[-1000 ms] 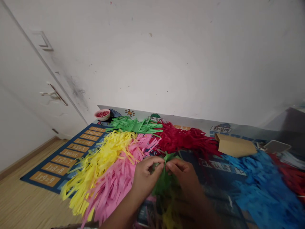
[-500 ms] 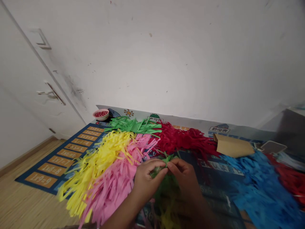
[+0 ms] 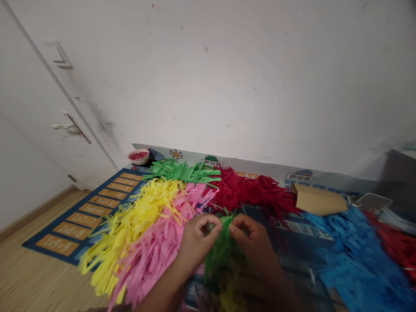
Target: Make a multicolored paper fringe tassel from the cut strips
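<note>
Green paper strips (image 3: pixel 222 247) hang in a bunch between my two hands, with blurred yellow strips below them. My left hand (image 3: pixel 201 238) pinches the bunch's upper left side between thumb and forefinger. On its upper right side, my right hand (image 3: pixel 250 238) pinches the strips in the same way. Pink fringe (image 3: pixel 156 251) lies just left of my left hand, and yellow fringe (image 3: pixel 133 221) is beyond it. Behind my hands lie a green fringe pile (image 3: pixel 185 171) and a dark red one (image 3: pixel 250 190).
Blue fringe (image 3: pixel 360 255) covers the right side, with red fringe (image 3: pixel 396 242) beyond. A brown paper bag (image 3: pixel 320 199) lies near the wall (image 3: pixel 227 78). A bowl of red pieces (image 3: pixel 138 157) stands at the back left of the printed mat (image 3: pixel 73 217).
My hands have moved slightly apart at the top of the green bunch, and more of its strips show between them. The piles lie as before.
</note>
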Demonstrator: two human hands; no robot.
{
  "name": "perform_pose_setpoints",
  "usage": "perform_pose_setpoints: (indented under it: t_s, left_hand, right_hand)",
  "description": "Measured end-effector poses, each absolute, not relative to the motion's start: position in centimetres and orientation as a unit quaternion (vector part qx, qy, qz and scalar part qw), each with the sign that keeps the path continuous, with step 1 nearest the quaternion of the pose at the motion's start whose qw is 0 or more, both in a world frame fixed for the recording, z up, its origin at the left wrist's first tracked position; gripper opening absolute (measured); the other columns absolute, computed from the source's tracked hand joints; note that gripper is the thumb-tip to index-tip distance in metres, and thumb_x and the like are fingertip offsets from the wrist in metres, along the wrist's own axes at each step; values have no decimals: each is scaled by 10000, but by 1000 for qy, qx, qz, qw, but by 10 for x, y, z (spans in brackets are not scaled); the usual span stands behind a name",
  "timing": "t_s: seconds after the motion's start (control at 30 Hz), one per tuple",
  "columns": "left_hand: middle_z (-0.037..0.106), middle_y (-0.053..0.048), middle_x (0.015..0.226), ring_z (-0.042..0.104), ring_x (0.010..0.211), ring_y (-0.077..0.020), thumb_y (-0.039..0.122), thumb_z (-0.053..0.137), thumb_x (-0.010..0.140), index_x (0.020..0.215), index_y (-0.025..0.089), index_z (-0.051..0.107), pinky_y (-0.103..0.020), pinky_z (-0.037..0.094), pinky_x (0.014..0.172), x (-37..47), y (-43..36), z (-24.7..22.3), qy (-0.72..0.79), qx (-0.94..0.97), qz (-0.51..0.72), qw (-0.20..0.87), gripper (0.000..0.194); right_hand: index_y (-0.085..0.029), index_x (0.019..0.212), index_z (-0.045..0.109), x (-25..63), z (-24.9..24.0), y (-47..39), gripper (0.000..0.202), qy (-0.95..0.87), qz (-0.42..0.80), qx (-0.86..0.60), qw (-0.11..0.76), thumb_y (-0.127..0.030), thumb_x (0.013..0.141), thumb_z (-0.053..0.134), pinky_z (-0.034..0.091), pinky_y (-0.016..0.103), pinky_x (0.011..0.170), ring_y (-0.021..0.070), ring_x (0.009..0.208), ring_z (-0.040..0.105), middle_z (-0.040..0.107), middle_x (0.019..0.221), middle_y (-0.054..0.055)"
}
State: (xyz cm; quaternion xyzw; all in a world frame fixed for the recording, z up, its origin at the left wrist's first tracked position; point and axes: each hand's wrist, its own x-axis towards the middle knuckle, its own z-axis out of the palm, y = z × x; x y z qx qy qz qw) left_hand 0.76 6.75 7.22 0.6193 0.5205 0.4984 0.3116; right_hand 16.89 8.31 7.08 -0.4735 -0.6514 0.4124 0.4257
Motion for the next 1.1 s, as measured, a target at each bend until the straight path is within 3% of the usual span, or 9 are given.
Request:
perform_pose_setpoints:
  t_s: [0.2,0.33,0.43,0.53,0.67,0.77,0.93,1.03,1.1]
  left_hand:
    - [629,-7,705,591,634,-138,275,611,792,789,174,612,-220,465,582,14,65,65,508,599,503,361,102]
    - [582,14,680,562,603,-127,231,577,808,770,188,556,-217,445,559,8,69,66,517,621,502,309,61]
    - [615,-10,769,594,706,-149,194,537,825,823,194,562,-251,473,654,1,73,71,508,666,490,242,24]
    - [642,-31,875,613,805,-161,182,517,849,972,199,567,-278,485,745,-2,77,77,483,700,477,221,134]
    - [616,-11,808,588,735,-151,220,516,876,882,207,530,-263,466,683,-4,80,80,497,708,461,197,20]
    - [599,-6,770,570,690,-150,239,500,890,822,209,492,-266,446,655,-5,83,82,503,727,441,156,75]
    - [654,-54,872,602,798,-185,225,472,901,1017,197,582,-300,469,745,-8,95,93,473,767,412,135,162]
    - [680,-80,975,609,913,-206,223,457,918,1157,204,604,-326,460,844,-14,104,105,440,794,387,159,281]
    - [684,-62,923,610,882,-193,229,430,937,1055,210,663,-302,458,823,-18,109,113,420,810,356,202,263]
  right_hand:
    - [-203,653,542,168,71,83,223,-664,427,-452,416,-357,814,546,371,240,609,152,638,497,536,639,-23]
    - [-209,700,498,174,66,86,200,-658,470,-417,414,-348,841,526,390,236,615,146,660,487,528,700,-24]
    - [-205,706,501,177,67,89,145,-658,466,-428,409,-294,813,543,403,242,623,152,694,519,593,783,0]
    - [-203,684,525,177,70,93,110,-660,416,-464,419,-262,766,567,396,244,595,150,642,516,576,694,-10]
    - [-194,898,593,177,71,95,186,-631,441,-453,450,-291,740,616,470,276,688,193,760,611,635,800,21]
    - [-195,1026,622,178,70,96,289,-652,426,-467,420,-271,750,589,476,295,737,203,812,627,668,873,34]
    - [-201,730,634,179,73,106,172,-705,356,-464,401,-323,806,539,430,282,697,189,750,584,648,790,22]
    - [-200,789,622,185,84,115,214,-680,361,-490,408,-379,831,513,411,269,640,183,697,564,628,734,0]
    - [-197,827,624,189,94,120,233,-677,369,-489,407,-401,838,514,407,261,619,178,676,557,622,721,-7]
